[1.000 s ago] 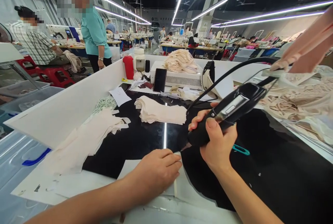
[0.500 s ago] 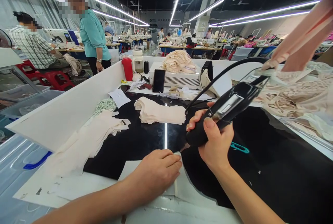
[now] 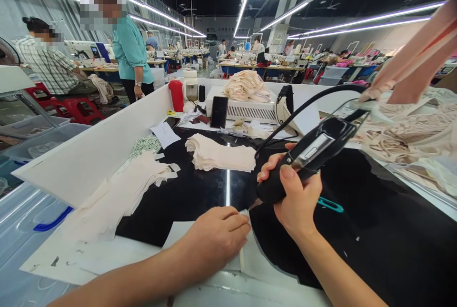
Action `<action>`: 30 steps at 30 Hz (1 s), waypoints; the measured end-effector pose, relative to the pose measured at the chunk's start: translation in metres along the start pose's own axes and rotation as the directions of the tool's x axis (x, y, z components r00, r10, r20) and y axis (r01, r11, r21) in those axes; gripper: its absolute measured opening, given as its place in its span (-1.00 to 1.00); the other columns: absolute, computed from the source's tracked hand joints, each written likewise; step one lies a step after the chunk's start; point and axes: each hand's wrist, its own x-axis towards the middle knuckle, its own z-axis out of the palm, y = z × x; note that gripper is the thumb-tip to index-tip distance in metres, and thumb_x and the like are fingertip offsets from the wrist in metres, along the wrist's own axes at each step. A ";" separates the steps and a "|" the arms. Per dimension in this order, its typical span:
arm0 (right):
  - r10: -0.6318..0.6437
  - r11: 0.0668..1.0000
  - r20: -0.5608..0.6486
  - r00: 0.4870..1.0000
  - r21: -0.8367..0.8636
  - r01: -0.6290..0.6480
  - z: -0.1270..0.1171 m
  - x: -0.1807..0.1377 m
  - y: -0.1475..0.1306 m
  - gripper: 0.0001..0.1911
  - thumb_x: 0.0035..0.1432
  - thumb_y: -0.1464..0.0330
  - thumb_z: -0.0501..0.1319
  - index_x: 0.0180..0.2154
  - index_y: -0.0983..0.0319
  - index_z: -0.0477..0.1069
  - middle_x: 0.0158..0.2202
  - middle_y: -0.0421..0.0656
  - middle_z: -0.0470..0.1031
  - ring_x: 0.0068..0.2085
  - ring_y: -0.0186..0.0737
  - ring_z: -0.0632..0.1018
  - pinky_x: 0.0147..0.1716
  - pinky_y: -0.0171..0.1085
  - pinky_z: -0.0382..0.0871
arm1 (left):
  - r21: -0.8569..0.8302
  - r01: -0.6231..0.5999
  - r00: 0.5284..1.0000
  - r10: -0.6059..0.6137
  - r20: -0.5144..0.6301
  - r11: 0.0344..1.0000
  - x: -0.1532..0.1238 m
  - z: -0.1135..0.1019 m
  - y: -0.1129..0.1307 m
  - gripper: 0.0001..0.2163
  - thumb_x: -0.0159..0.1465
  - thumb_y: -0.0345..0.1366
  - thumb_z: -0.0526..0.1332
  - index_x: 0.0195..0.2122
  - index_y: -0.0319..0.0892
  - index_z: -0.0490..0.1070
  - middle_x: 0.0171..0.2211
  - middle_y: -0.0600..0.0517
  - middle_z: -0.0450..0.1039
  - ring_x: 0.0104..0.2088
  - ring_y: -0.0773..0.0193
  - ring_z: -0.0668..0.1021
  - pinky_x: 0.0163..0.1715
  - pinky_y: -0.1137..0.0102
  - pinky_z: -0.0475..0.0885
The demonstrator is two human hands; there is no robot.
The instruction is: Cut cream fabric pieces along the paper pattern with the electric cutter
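Observation:
My right hand (image 3: pixel 294 190) is wrapped round a black corded hand tool (image 3: pixel 317 145) with a silver plate, raised above the black tabletop and tilted up to the right. Its far end overlaps blurred pink fabric strips (image 3: pixel 410 69); whether they touch, I cannot tell. At the table's near edge my left hand (image 3: pixel 217 235) is closed, fingers together and bent down onto a pale strip (image 3: pixel 244 212) that shows past the fingertips. Under it lie white sheets (image 3: pixel 267 264). Beyond the hands rests a stack of cream fabric pieces (image 3: pixel 223 153). A teal tool (image 3: pixel 331 204) lies behind my right wrist.
Cream pieces (image 3: pixel 121 193) spread at left beside a white side wall (image 3: pixel 89 154). A phone (image 3: pixel 219 112), a red cup (image 3: pixel 176 95) and a white machine (image 3: pixel 250 107) with fabric on top stand at the back. Beige fabric (image 3: pixel 410 131) heaps at right. Co-workers stand and sit beyond.
Both hands and the black tool hold nearly the same place. The whole view has shifted slightly down and to the right.

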 end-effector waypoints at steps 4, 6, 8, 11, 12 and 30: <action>0.000 1.000 -0.005 1.000 -0.002 0.000 0.000 0.000 0.000 -0.43 0.23 0.07 0.64 0.08 0.05 0.45 -0.32 -0.34 0.57 -0.46 -0.27 0.58 -0.44 -0.26 0.60 | -0.018 0.010 1.000 -0.010 0.005 1.000 0.001 -0.001 0.000 -0.86 0.62 -0.47 0.22 0.01 -0.19 0.58 0.02 -0.09 0.71 0.01 0.19 0.70 0.07 0.29 0.65; 0.001 1.000 -0.012 1.000 -0.007 -0.001 0.001 0.000 -0.001 -0.43 0.22 0.06 0.65 0.08 0.05 0.45 -0.32 -0.34 0.57 -0.46 -0.26 0.58 -0.43 -0.25 0.60 | -0.019 0.008 1.000 -0.008 0.004 1.000 0.001 -0.002 0.000 -0.86 0.61 -0.48 0.22 -0.01 -0.20 0.58 0.02 -0.09 0.70 0.00 0.19 0.70 0.06 0.29 0.65; -0.001 1.000 -0.020 1.000 -0.015 0.001 0.001 0.000 -0.001 -0.43 0.22 0.05 0.64 0.08 0.05 0.45 -0.32 -0.34 0.56 -0.46 -0.26 0.58 -0.44 -0.25 0.60 | -0.020 0.008 1.000 -0.008 0.002 1.000 0.001 -0.002 0.001 -0.84 0.61 -0.49 0.20 -0.02 -0.20 0.57 0.01 -0.10 0.70 0.00 0.19 0.70 0.06 0.29 0.65; 0.004 1.000 -0.016 1.000 -0.015 -0.004 0.001 0.000 0.001 -0.43 0.22 0.07 0.64 0.09 0.04 0.44 -0.32 -0.34 0.57 -0.46 -0.25 0.58 -0.43 -0.24 0.59 | -0.021 0.017 1.000 -0.016 0.008 1.000 0.001 -0.001 0.001 -0.83 0.61 -0.50 0.18 -0.01 -0.19 0.57 0.02 -0.09 0.70 -0.01 0.19 0.70 0.05 0.29 0.65; 0.007 1.000 -0.013 1.000 -0.014 -0.007 0.002 0.000 0.001 -0.43 0.22 0.07 0.64 0.08 0.05 0.43 -0.32 -0.34 0.57 -0.46 -0.25 0.58 -0.43 -0.24 0.59 | -0.021 0.020 1.000 -0.020 0.009 1.000 0.000 -0.001 0.001 -0.83 0.61 -0.50 0.19 0.00 -0.18 0.57 0.01 -0.09 0.70 -0.02 0.19 0.70 0.04 0.29 0.66; 0.045 0.999 0.036 0.998 0.027 -0.046 0.001 0.005 -0.002 -0.41 0.20 0.01 0.64 0.06 0.06 0.45 -0.34 -0.33 0.53 -0.49 -0.26 0.57 -0.48 -0.26 0.58 | -0.035 0.034 0.999 -0.034 0.015 0.999 0.000 0.000 0.001 -0.86 0.59 -0.50 0.22 -0.03 -0.19 0.56 0.01 -0.10 0.70 -0.03 0.18 0.69 0.02 0.29 0.66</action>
